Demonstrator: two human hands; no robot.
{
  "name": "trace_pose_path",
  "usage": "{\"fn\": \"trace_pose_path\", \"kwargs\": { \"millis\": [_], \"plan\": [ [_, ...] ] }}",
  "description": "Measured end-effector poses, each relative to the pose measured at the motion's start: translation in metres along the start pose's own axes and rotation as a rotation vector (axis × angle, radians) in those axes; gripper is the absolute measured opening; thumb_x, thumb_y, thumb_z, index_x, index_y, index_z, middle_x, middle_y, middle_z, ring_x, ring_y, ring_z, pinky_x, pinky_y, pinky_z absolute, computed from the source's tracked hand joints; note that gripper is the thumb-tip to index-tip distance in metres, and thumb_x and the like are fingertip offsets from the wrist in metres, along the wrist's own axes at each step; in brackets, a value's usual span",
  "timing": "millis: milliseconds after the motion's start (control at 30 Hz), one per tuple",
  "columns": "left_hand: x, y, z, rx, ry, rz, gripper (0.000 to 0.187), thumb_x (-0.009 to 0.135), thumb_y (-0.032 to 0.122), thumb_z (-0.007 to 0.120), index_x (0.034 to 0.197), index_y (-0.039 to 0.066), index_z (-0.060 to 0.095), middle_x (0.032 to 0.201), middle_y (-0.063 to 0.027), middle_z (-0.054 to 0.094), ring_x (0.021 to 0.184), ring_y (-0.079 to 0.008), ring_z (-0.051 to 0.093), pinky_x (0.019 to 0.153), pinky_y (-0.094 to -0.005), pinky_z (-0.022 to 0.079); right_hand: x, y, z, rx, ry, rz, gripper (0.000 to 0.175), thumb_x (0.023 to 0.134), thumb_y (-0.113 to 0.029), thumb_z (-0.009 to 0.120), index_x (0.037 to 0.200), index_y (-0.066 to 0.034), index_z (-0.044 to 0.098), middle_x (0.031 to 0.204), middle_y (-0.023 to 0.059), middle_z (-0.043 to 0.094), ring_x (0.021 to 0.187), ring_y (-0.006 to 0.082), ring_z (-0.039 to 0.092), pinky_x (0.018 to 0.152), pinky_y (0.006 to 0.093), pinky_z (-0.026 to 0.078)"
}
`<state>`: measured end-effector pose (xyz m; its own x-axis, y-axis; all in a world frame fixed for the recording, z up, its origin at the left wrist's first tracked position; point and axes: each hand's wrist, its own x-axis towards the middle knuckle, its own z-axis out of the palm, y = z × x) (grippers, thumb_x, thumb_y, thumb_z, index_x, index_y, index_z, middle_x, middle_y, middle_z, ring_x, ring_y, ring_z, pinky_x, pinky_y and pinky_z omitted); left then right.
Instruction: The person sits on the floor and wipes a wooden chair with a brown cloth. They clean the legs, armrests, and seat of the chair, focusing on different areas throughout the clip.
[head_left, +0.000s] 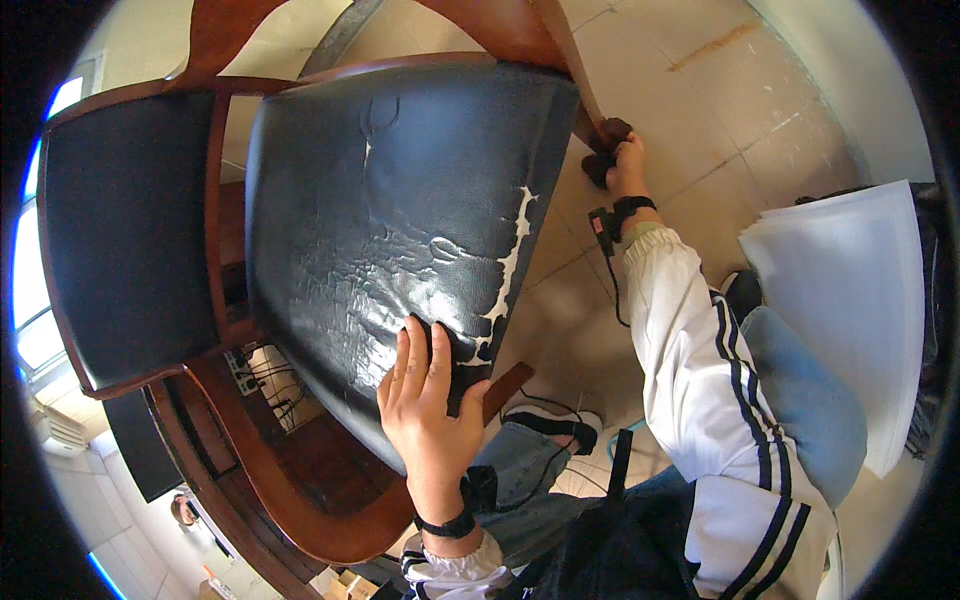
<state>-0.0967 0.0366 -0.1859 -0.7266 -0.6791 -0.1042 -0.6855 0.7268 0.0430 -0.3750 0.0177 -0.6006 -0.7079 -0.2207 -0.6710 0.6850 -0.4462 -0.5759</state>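
Note:
A wooden armchair with a black leather-like seat (420, 165) fills the middle of the view. The seat cover is wrinkled, and a long tear along its front edge shows pale backing. My left hand (431, 405) lies on the seat near its front corner, fingers spread, nothing held. Farther out, my right hand (628, 166) grips a dark brown, soft-looking cloth (598, 169) at the low end of the chair's front leg (588, 124). My fingers partly hide how the cloth meets the leg.
The black backrest (131, 240) is at the left, above a curved wooden armrest (315, 525). A wooden desk (217, 517) and a power strip (244, 375) lie beyond. White sheets (840, 300) stand at the right. Cables and a shoe (551, 421) are on the tiled floor (697, 135).

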Motion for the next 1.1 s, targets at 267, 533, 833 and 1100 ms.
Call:
{"fn": "trace_pose_path", "kwargs": {
  "millis": [267,533,833,1100],
  "plan": [
    [0.000,0.004,0.001,0.018,0.029,0.013,0.068,0.067,0.019,0.076,0.129,0.002,0.058,0.138,-0.0226,0.051,0.127,-0.0373,0.051,0.099,-0.0446,0.040,-0.040,-0.022,0.044,0.438,0.085,0.071,0.057,0.079,0.006,0.042,0.134,-0.0077,0.047,0.116,0.0124,0.055,0.090,0.0296,0.061,0.075,0.0468,0.054],
    [-0.005,0.001,0.004,0.014,0.074,0.022,0.069,0.063,0.016,0.079,0.128,0.005,0.059,0.138,-0.0213,0.051,0.126,-0.0369,0.051,0.098,-0.0443,0.041,-0.145,-0.100,0.125,0.559,-0.155,0.021,0.045,0.087,0.003,0.042,0.131,-0.0057,0.045,0.115,0.0128,0.055,0.099,0.0268,0.057,0.085,0.0441,0.051],
    [-0.012,-0.010,-0.009,-0.294,0.018,-0.001,0.066,0.075,0.011,0.075,0.137,0.007,0.051,0.144,-0.0221,0.044,0.133,-0.0352,0.043,0.108,-0.0395,0.037,-0.235,-0.137,0.083,0.485,-0.347,-0.151,0.039,0.087,-0.011,0.044,0.123,-0.0016,0.056,0.116,0.0110,0.062,0.105,0.0236,0.061,0.097,0.0395,0.047],
    [-0.070,-0.053,-0.031,-0.135,0.029,-0.091,0.058,0.088,0.004,0.058,0.143,0.001,0.039,0.149,-0.0249,0.034,0.140,-0.0400,0.030,0.112,-0.0424,0.030,-0.236,-0.097,0.087,-0.342,-0.612,-0.633,0.054,0.094,0.000,0.036,0.148,-0.0052,0.032,0.159,0.0118,0.020,0.146,0.0238,0.019,0.117,0.0330,0.016]
  ]
}}
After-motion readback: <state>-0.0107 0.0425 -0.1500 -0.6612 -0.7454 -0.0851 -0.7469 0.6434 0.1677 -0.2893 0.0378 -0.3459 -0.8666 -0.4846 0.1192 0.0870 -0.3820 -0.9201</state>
